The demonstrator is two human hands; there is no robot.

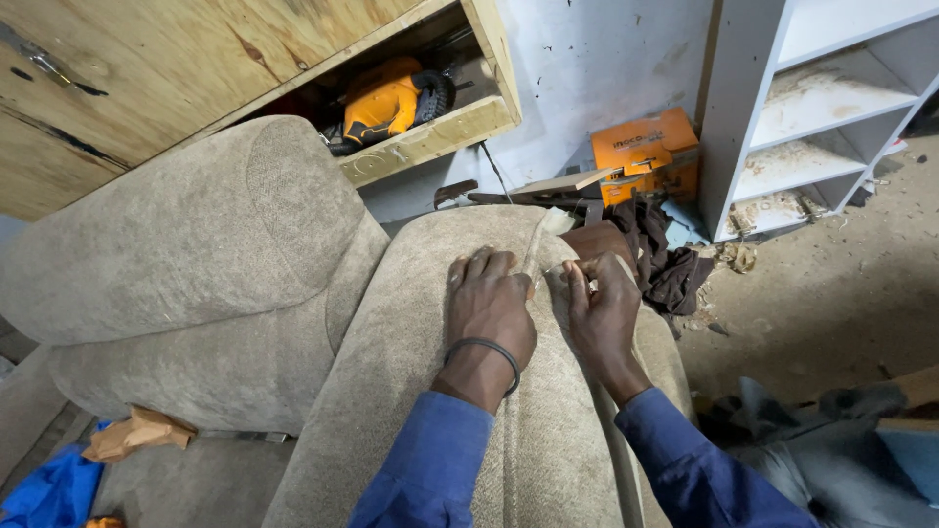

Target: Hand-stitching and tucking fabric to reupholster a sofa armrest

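- Blue cloth (pixel 54 494) at bottom-left corner, crumpled brown paper (pixel 137 433) just beside it, lying on the seat under the backrest.
- Beige sofa backrest (pixel 186 254) fills the left; wooden cabinet (pixel 147 78) above it w/ an orange power tool (pixel 386 103) in its open shelf.
- Beige sofa armrest (pixel 421 391) runs up the centre, piped seam (pixel 533 244) along its top.
- Left hand (pixel 489 308): flat on the armrest fabric, fingers spread and pressing down just beside the seam, grasping nothing. Dark band on the wrist.
- Right hand (pixel 602 313): fingers pinched on the fabric edge at the seam, just right of the left hand.
- Dark brown cloth (pixel 665 254) heaped past the armrest end; orange box (pixel 650 152) behind it on the floor.
- White shelf unit (pixel 822 108) at far right, sawdust on shelves & floor.
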